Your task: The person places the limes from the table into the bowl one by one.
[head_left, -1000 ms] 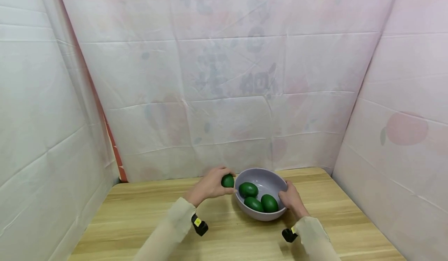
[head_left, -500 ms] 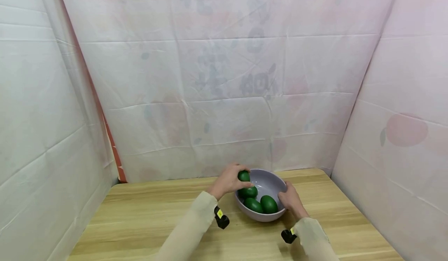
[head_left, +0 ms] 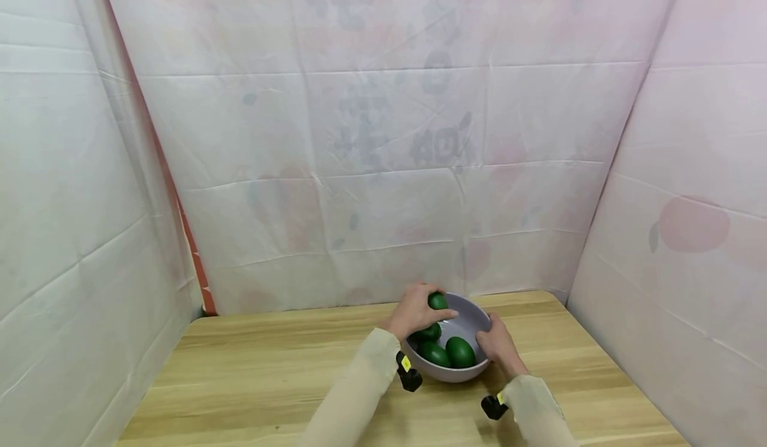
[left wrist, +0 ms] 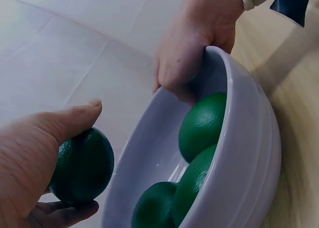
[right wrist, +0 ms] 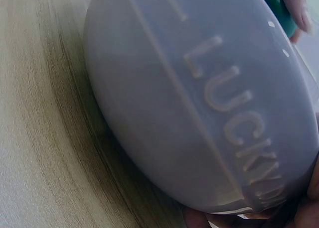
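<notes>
A lilac-grey bowl holds three dark green avocados, among them one at the near right side and one close to the right hand. My left hand grips another avocado between thumb and fingers, over the bowl's left part in the head view. With my right hand I grip the bowl's right rim, thumb on the inside. Raised letters reading "LUCKY" show on the bowl's outer wall in the right wrist view.
The bowl is near the back of a wood-grain table. White printed sheets hang as a back wall and as side walls left and right. Small black cameras sit on both wrists.
My left hand has moved right with its avocado, from beside the bowl to over it. The right hand stays on the rim and the bowl has barely shifted.
</notes>
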The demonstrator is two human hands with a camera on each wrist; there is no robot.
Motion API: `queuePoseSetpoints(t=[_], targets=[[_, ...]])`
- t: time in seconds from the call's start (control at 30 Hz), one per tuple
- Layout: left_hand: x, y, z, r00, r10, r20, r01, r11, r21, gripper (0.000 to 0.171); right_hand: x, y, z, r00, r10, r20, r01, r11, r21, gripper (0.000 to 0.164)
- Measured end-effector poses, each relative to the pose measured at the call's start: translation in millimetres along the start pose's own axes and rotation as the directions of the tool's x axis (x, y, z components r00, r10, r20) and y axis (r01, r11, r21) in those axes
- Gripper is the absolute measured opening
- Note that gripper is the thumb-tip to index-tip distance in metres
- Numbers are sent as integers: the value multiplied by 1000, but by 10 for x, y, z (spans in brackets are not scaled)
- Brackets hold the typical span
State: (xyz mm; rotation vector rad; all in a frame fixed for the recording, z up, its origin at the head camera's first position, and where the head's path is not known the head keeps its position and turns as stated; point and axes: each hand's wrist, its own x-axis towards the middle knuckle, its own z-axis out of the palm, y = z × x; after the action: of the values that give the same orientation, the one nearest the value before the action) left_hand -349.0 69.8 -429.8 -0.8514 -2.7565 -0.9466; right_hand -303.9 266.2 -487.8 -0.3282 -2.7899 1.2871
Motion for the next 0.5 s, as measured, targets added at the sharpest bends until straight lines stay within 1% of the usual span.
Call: queuePoseSetpoints(t=[0.1, 0.27, 0.5], targets=[[24, 13, 71, 1000, -15, -9, 14, 1000, -23, 55, -4, 1, -2, 1000, -6, -4, 6, 1000, 2, 62], [34, 38, 149, 999, -51, 2, 51, 997, -64, 53, -3, 12, -5, 1000, -14, -11, 14, 1000, -2, 61], [42, 84, 231, 997, -78, 24, 80, 994, -79, 45, 13, 10, -7, 1000, 1, -5, -1, 1000, -6, 60]])
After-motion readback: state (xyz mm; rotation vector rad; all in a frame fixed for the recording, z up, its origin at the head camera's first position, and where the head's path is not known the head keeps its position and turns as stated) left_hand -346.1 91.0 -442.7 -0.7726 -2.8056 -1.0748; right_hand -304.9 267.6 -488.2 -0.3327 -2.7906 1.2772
